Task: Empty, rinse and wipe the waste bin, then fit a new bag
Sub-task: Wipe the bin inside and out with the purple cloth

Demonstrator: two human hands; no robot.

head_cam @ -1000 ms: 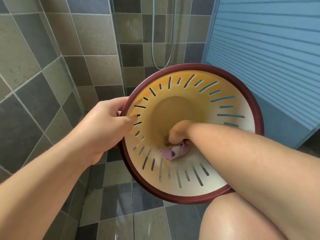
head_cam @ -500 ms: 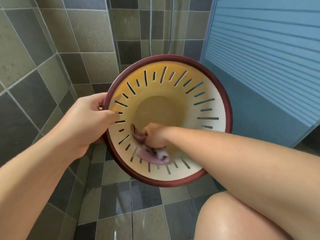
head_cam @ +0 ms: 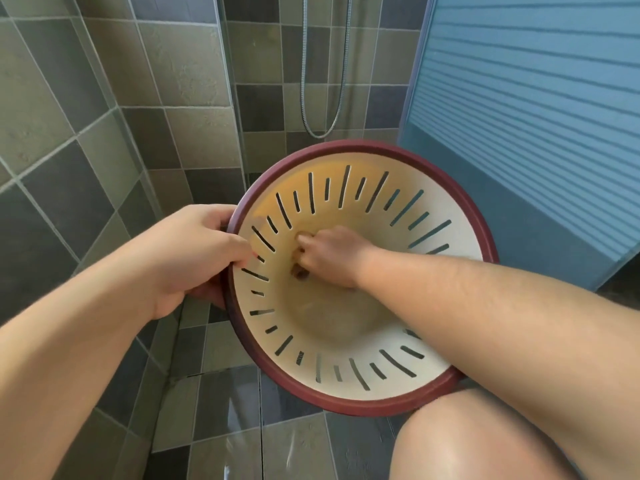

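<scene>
The waste bin [head_cam: 429, 372] is cream plastic with slotted walls and a dark red rim, tilted with its mouth toward me above the shower floor. My left hand [head_cam: 194, 254] grips the rim on its left side, thumb inside and fingers outside. My right hand [head_cam: 329, 258] reaches inside and presses against the upper left inner wall, fingers curled round a cloth [head_cam: 299, 271]. Only a small dark bit of that cloth shows below the fingers; the rest is hidden under the hand.
Grey and green tiled walls stand to the left and behind. A shower hose [head_cam: 341, 74] hangs on the back wall. A blue slatted door [head_cam: 536, 98] closes the right side. My bare knee [head_cam: 485, 441] is at the lower right above the wet floor tiles [head_cam: 242, 427].
My right hand has moved with the cloth from the lower inner wall up to the upper left inner wall. The pink cloth, plainly visible before, is now mostly hidden. The bin shifted right and lower in view.
</scene>
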